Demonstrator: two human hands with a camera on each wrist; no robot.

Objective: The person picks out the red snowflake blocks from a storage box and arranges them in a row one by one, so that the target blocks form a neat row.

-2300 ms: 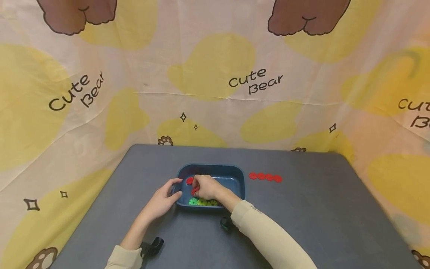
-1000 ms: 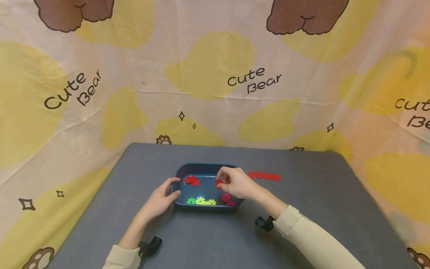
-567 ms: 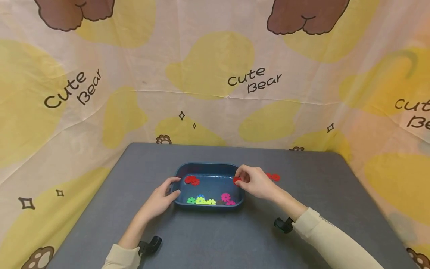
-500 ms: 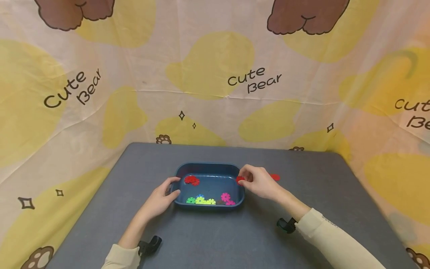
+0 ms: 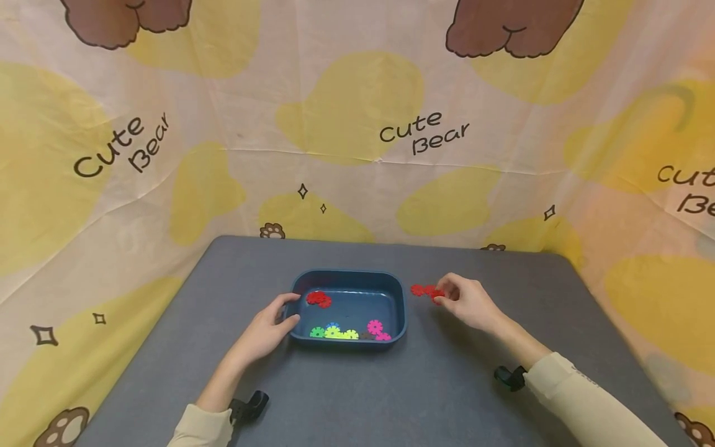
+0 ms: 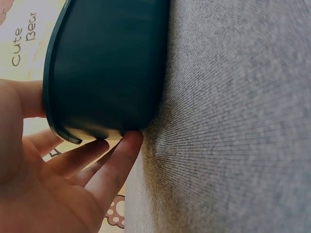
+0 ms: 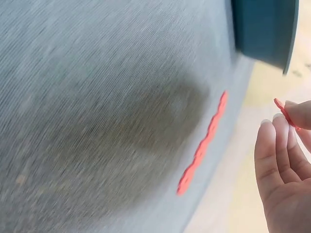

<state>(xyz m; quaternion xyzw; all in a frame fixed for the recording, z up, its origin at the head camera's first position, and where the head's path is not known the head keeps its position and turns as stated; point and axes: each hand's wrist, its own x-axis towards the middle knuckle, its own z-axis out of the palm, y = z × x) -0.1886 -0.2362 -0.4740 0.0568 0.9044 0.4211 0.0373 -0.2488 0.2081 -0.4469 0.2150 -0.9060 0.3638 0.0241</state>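
Note:
A blue plastic bin [image 5: 357,341] stands on the grey table. My left hand [image 5: 272,326] holds its left end; in the left wrist view [image 6: 63,189] fingertips press the outer wall while another digit reaches the rim. Past the bin's right side, my right hand [image 5: 466,303] pinches a red notched building disc [image 5: 438,297] between thumb and fingertips, seen edge-on in the right wrist view [image 7: 284,109]. Below it a row of red discs [image 7: 201,145] lies flat on the table; in the head view the hand hides part of the row [image 5: 418,290].
Inside the bin, several red discs [image 5: 318,299] are heaped at the back left. A green disc [image 5: 317,333], yellow discs [image 5: 332,333] and pink discs [image 5: 375,326] lie along its front wall. A printed cloth [image 5: 346,112] hangs behind the table.
My right hand picked a red disc from the bin's left part, carried it rightward over the bin's right rim, and is now above the red row. My left hand stays at the bin.

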